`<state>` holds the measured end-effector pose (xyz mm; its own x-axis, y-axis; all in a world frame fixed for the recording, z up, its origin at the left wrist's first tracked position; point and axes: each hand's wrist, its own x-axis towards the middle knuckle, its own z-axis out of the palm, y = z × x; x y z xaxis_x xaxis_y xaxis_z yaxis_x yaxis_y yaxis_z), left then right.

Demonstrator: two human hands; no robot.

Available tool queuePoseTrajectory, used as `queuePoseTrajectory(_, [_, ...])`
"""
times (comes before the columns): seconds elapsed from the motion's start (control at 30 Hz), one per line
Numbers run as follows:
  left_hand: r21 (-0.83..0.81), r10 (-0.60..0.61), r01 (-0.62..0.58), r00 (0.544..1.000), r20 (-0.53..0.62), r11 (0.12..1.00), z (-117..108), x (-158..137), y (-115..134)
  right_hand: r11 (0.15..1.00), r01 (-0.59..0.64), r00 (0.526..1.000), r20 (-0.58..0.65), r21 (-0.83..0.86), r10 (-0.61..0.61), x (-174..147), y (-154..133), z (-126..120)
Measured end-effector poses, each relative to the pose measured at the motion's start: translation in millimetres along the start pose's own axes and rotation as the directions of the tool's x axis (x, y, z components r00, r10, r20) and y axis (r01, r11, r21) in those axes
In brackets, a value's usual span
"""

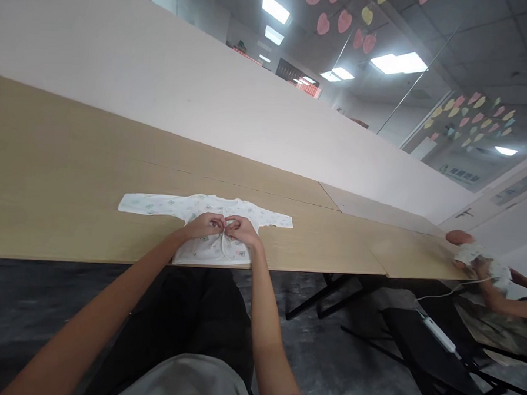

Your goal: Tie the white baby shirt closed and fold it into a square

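Note:
A small white baby shirt (199, 250) with a faint print lies flat on the wooden table (93, 147), its sleeves spread out to both sides and its hem near the table's front edge. Over the middle of its front opening, my left hand (207, 224) pinches the fabric edge with closed fingers. My right hand (240, 229) meets it from the other side, thumb and fingers also closed on the shirt front. The fingertips of both hands nearly touch. Whatever small fastening lies between them is hidden by the fingers.
A white partition (250, 120) with glass above runs along the table's back. At the far right, another person's arm (509, 302) reaches to a doll (472, 252) in white clothing. A black folding chair (436, 348) bears a white power strip (438, 333) with a cable.

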<state>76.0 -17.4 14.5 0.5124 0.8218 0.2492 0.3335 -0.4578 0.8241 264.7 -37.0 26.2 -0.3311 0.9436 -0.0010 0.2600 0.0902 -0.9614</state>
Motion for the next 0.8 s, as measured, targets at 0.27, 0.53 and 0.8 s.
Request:
queuePoseTrajectory(0.27, [0.069,0.021,-0.019,1.0,-0.022,0.997,0.0,-1.5,0.3,0.999,-0.004,1.0,0.01,0.039,0.004,3.3,2.6,-0.5])
queuePoseTrajectory(0.53, [0.07,0.021,-0.021,1.0,0.001,0.997,-2.8,-1.0,-5.9,0.993,-0.028,1.0,0.015,0.11,0.027,5.5,5.3,-1.3])
queuePoseTrajectory(0.8, [0.09,0.02,-0.023,0.999,0.031,0.996,-4.5,-2.2,-2.9,0.988,-0.051,0.999,0.023,0.148,0.048,1.3,-1.4,-2.3])
